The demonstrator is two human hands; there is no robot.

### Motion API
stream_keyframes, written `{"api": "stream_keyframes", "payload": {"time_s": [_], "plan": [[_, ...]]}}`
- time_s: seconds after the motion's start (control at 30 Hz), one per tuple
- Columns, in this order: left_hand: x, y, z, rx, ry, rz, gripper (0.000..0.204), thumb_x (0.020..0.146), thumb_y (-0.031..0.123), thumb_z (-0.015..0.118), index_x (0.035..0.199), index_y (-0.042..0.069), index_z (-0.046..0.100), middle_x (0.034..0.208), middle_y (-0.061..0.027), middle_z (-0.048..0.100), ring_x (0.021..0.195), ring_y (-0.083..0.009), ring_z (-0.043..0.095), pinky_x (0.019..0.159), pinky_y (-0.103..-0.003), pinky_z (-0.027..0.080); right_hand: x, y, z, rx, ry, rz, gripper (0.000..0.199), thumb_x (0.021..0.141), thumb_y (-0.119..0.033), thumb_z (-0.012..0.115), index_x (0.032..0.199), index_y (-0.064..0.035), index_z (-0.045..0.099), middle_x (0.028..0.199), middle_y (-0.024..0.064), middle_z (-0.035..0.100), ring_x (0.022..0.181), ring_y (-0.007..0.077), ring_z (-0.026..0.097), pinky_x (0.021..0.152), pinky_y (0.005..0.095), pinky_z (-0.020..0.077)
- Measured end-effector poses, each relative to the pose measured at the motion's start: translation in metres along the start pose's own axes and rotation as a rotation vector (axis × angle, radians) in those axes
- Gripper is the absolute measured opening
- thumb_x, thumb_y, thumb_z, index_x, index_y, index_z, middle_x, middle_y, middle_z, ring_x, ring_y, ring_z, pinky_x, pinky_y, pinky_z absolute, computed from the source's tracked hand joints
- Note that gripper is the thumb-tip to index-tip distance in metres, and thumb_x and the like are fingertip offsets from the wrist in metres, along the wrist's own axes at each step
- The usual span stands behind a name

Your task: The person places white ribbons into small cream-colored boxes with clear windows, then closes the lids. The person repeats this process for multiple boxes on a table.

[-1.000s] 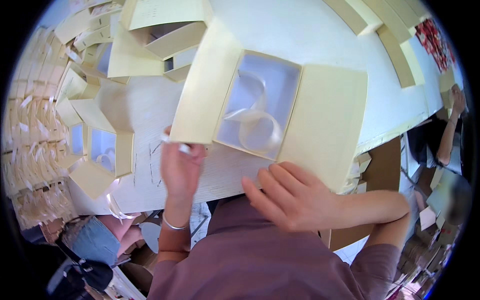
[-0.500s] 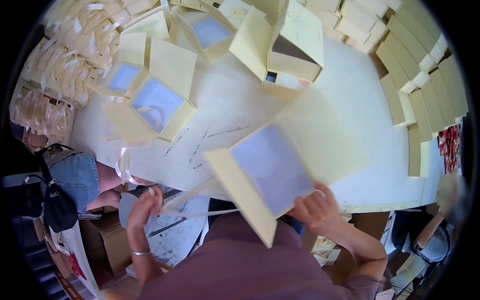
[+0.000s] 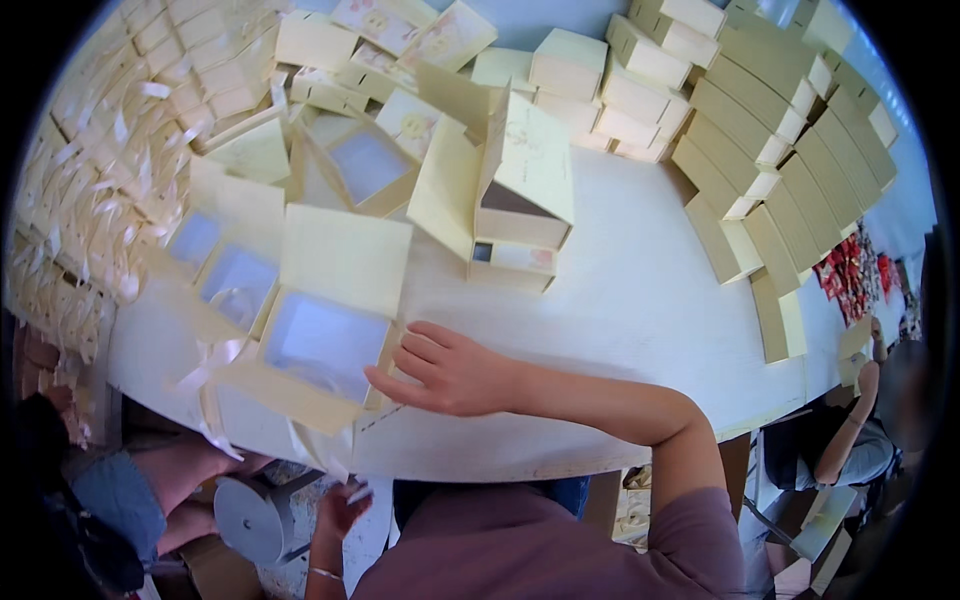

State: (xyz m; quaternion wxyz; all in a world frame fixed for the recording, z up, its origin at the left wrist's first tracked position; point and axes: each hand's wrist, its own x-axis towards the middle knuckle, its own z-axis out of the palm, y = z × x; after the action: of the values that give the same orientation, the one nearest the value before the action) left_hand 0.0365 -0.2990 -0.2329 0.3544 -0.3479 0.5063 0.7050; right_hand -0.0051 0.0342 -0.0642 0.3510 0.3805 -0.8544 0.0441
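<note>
A cream gift box [image 3: 326, 340] with a pale bluish-white inside lies on the table, its lid raised toward the far side and its front flap folded down toward me. My right hand [image 3: 445, 372] reaches across to the left and grips the right-hand wall of this box, fingers bent over it. Below the table edge, my left hand [image 3: 340, 512] is closed, a pale ribbon [image 3: 318, 452] running from the box's front flap down to its fingers. Directly left of this box stands another open box [image 3: 238, 285] of the same kind, a ribbon loop inside.
A third open box [image 3: 195, 238] stands farther left. Mid-table, a decorated box [image 3: 525, 160] leans on other boxes. Stacked boxes [image 3: 790, 140] rise at the right, and beribboned boxes [image 3: 90, 200] fill the left. A grey stool [image 3: 252, 520] is below; another person [image 3: 850, 450] sits at the right.
My right hand has carried the box leftward and laid it beside the other open boxes. My left hand has moved slightly right and down. The view has shifted too.
</note>
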Motion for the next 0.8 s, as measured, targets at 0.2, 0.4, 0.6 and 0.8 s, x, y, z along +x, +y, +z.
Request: {"api": "stream_keyframes", "payload": {"time_s": [0.2,0.4,0.6,0.8], "plan": [[-0.062,0.017,0.052,1.557,-0.100,0.738,0.014,0.074,0.015,0.059,0.063,0.005,0.058,0.055,-0.0062,0.055,0.049,-0.0239,0.053,0.047,-0.033,0.041,-0.041,0.109,-0.101,-0.250,0.439,0.569,0.022,0.070,-0.007,0.061,0.091,-0.0024,0.055,0.084,0.0120,0.058,0.075,0.0302,0.055,0.066,0.0374,0.0453],[-0.079,0.047,0.153,1.049,-0.542,1.157,0.013,0.072,0.007,0.058,0.059,0.006,0.054,0.050,-0.0071,0.049,0.044,-0.0242,0.047,0.043,-0.033,0.036,-0.086,0.259,-0.088,-0.640,-0.189,0.777,0.072,0.070,-0.016,0.068,0.130,-0.0138,0.029,0.130,0.0185,0.032,0.121,0.0335,0.032,0.096,0.0408,0.0326],[-0.050,0.028,0.156,1.030,-0.278,1.523,0.012,0.066,0.005,0.061,0.058,0.007,0.052,0.049,-0.0063,0.044,0.042,-0.0232,0.044,0.042,-0.034,0.033,-0.088,0.311,-0.054,-0.928,-0.371,0.695,0.079,0.067,-0.018,0.069,0.132,-0.0154,0.025,0.123,0.0162,0.037,0.117,0.0299,0.035,0.095,0.0432,0.0320],[-0.050,0.030,0.159,1.020,-0.264,1.548,0.013,0.066,0.005,0.061,0.058,0.006,0.051,0.048,-0.0062,0.044,0.042,-0.0237,0.044,0.042,-0.034,0.033,-0.099,0.306,-0.067,-0.828,-0.261,0.558,0.073,0.067,-0.015,0.068,0.130,-0.0114,0.031,0.113,0.0125,0.044,0.109,0.0271,0.042,0.091,0.0367,0.0374]]}}
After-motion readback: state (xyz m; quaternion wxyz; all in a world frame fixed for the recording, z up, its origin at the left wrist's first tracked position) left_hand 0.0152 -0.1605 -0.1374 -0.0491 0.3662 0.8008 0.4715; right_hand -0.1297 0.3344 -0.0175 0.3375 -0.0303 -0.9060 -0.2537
